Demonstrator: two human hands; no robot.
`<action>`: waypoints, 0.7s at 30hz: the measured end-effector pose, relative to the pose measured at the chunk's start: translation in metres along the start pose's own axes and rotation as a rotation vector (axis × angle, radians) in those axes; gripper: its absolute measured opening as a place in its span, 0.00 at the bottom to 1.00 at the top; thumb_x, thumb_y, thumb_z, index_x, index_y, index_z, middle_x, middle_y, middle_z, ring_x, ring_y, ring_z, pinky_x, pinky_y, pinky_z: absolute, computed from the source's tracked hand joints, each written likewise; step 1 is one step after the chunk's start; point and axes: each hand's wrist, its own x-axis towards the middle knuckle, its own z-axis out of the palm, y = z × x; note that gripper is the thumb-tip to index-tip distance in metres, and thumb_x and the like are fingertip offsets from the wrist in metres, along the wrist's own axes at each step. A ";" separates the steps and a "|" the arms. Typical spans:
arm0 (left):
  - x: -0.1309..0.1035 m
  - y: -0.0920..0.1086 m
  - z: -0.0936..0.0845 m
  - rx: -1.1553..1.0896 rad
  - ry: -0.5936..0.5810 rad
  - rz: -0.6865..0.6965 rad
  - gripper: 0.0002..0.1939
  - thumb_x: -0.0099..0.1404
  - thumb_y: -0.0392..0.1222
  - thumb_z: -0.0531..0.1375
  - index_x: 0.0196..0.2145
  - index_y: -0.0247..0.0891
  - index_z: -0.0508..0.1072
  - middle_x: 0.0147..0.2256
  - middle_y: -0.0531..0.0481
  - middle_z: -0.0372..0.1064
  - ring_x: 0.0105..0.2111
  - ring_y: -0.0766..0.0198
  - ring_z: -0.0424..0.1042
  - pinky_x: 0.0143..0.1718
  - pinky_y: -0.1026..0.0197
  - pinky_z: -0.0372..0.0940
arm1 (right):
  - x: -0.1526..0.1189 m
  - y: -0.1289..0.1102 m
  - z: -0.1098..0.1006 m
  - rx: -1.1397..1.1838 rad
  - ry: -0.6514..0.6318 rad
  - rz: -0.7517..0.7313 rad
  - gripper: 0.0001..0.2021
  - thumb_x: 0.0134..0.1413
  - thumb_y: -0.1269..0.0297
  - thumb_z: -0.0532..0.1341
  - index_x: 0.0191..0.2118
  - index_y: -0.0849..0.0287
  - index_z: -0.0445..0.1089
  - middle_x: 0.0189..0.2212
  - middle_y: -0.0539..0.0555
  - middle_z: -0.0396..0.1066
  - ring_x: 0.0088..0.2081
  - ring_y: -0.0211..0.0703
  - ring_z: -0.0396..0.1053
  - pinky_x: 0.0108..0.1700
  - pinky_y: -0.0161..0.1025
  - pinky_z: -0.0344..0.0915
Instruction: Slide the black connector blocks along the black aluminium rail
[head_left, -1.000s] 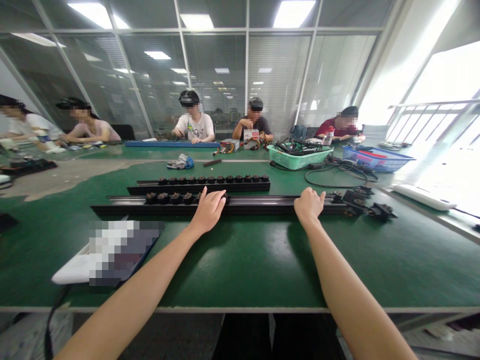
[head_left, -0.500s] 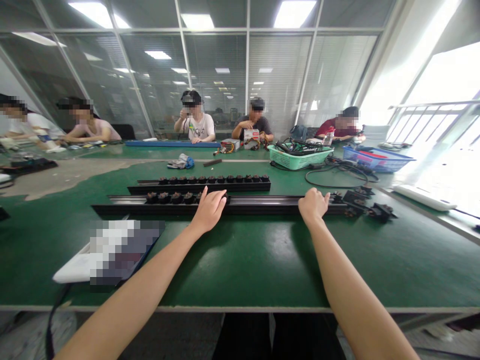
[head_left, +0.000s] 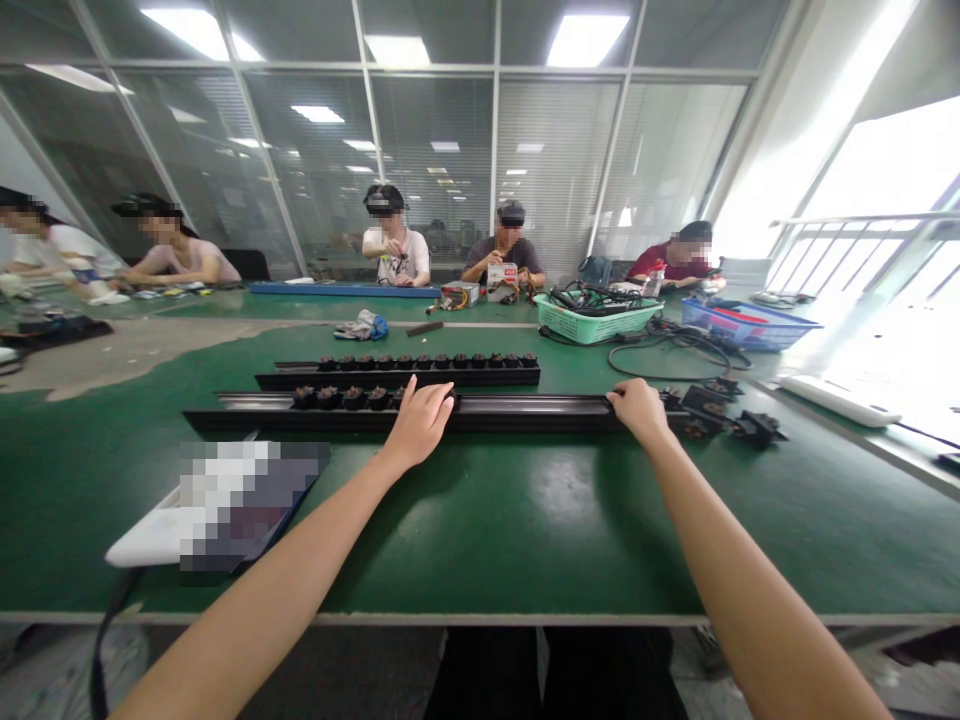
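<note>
A long black track (head_left: 525,407) with a shiny inner channel lies across the table in front of me. Several round-topped black parts (head_left: 352,397) sit in a row in its left half. My left hand (head_left: 421,422) rests over the middle of the track at the right end of that row, fingers stretched out; what lies under them is hidden. Farther right, my right hand (head_left: 641,408) is closed at the track, its fingertips pointing left along the channel. Whatever those fingers pinch is too dark to make out. Loose black parts (head_left: 705,405) lie just beyond my right hand.
Behind lies a second black track (head_left: 397,379) filled with similar parts. A tablet-like device (head_left: 247,505) is at front left. Farther back are gloves (head_left: 361,325), a green basket (head_left: 600,318) of cables and a blue basket (head_left: 750,325). Several people sit across the table.
My right hand has turned, its fingertips now pointing left onto the track instead of its thumb pointing right. My left hand has barely moved.
</note>
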 end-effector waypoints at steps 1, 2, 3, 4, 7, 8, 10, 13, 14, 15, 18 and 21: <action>0.000 0.000 0.000 -0.001 -0.001 0.000 0.26 0.79 0.48 0.40 0.60 0.35 0.69 0.58 0.41 0.73 0.61 0.57 0.69 0.75 0.40 0.38 | 0.002 0.004 -0.001 -0.025 -0.011 -0.033 0.14 0.63 0.63 0.59 0.45 0.61 0.80 0.40 0.68 0.79 0.45 0.58 0.77 0.45 0.46 0.68; -0.001 0.000 -0.001 -0.001 -0.003 0.000 0.26 0.79 0.48 0.40 0.61 0.34 0.69 0.58 0.41 0.73 0.61 0.57 0.69 0.75 0.40 0.38 | 0.003 0.007 -0.002 -0.051 -0.016 -0.061 0.14 0.63 0.62 0.59 0.45 0.60 0.81 0.40 0.67 0.79 0.44 0.58 0.77 0.44 0.46 0.68; -0.001 0.000 -0.001 -0.002 -0.004 0.000 0.27 0.79 0.48 0.40 0.61 0.34 0.69 0.58 0.41 0.73 0.61 0.57 0.69 0.75 0.40 0.38 | 0.005 0.010 -0.002 -0.073 -0.017 -0.089 0.14 0.64 0.61 0.59 0.44 0.59 0.81 0.39 0.67 0.79 0.44 0.57 0.77 0.44 0.46 0.67; -0.001 0.000 -0.001 -0.001 -0.004 -0.002 0.26 0.79 0.48 0.40 0.61 0.35 0.69 0.58 0.41 0.73 0.61 0.57 0.69 0.75 0.40 0.38 | 0.006 0.014 -0.002 -0.086 -0.019 -0.118 0.14 0.64 0.60 0.59 0.44 0.58 0.81 0.39 0.65 0.80 0.44 0.57 0.77 0.44 0.45 0.67; -0.001 0.001 -0.002 0.005 -0.006 -0.009 0.26 0.79 0.48 0.40 0.60 0.36 0.69 0.58 0.42 0.73 0.60 0.57 0.69 0.74 0.39 0.39 | 0.010 0.023 0.001 -0.052 -0.017 -0.199 0.15 0.63 0.57 0.59 0.45 0.56 0.81 0.40 0.62 0.80 0.44 0.56 0.76 0.44 0.44 0.67; -0.001 0.001 -0.002 0.005 -0.007 -0.012 0.26 0.78 0.48 0.40 0.60 0.36 0.69 0.58 0.42 0.73 0.60 0.57 0.69 0.74 0.39 0.39 | 0.011 0.026 0.002 -0.038 -0.007 -0.211 0.15 0.63 0.57 0.59 0.46 0.56 0.81 0.41 0.61 0.80 0.44 0.56 0.76 0.45 0.44 0.67; -0.001 0.001 -0.002 0.001 -0.010 -0.015 0.26 0.78 0.48 0.40 0.60 0.35 0.69 0.58 0.41 0.73 0.61 0.57 0.69 0.74 0.39 0.38 | 0.010 0.031 0.006 -0.017 0.027 -0.227 0.17 0.64 0.56 0.58 0.48 0.57 0.80 0.42 0.62 0.80 0.46 0.57 0.76 0.46 0.45 0.66; -0.001 0.001 -0.002 -0.003 -0.012 -0.016 0.26 0.78 0.48 0.40 0.61 0.36 0.69 0.58 0.42 0.73 0.61 0.57 0.69 0.74 0.39 0.38 | 0.006 0.036 0.011 0.023 0.078 -0.256 0.19 0.65 0.54 0.56 0.50 0.58 0.79 0.42 0.62 0.80 0.47 0.57 0.75 0.47 0.46 0.66; -0.001 0.001 -0.001 -0.003 -0.011 -0.015 0.26 0.78 0.48 0.40 0.61 0.36 0.69 0.58 0.42 0.73 0.61 0.57 0.69 0.74 0.39 0.39 | 0.004 0.037 0.012 0.034 0.093 -0.260 0.20 0.65 0.54 0.55 0.51 0.57 0.79 0.42 0.62 0.79 0.47 0.57 0.74 0.48 0.46 0.66; 0.000 0.001 -0.001 -0.004 -0.012 -0.015 0.26 0.78 0.48 0.40 0.61 0.37 0.69 0.58 0.42 0.73 0.61 0.57 0.69 0.74 0.39 0.39 | 0.002 0.037 0.013 0.040 0.109 -0.261 0.20 0.65 0.53 0.55 0.51 0.57 0.78 0.42 0.62 0.79 0.47 0.58 0.74 0.48 0.47 0.66; 0.000 0.000 0.001 -0.003 -0.011 -0.012 0.26 0.79 0.49 0.41 0.61 0.37 0.69 0.58 0.42 0.73 0.61 0.57 0.69 0.74 0.39 0.39 | -0.004 0.037 0.015 0.049 0.138 -0.282 0.21 0.66 0.53 0.53 0.53 0.57 0.77 0.45 0.62 0.78 0.52 0.60 0.72 0.52 0.49 0.66; 0.001 -0.001 0.002 -0.002 -0.008 -0.009 0.25 0.79 0.49 0.41 0.61 0.39 0.69 0.58 0.43 0.73 0.61 0.57 0.69 0.74 0.39 0.40 | -0.007 0.037 0.017 0.073 0.149 -0.300 0.21 0.66 0.54 0.52 0.53 0.57 0.76 0.48 0.61 0.78 0.56 0.61 0.69 0.56 0.51 0.65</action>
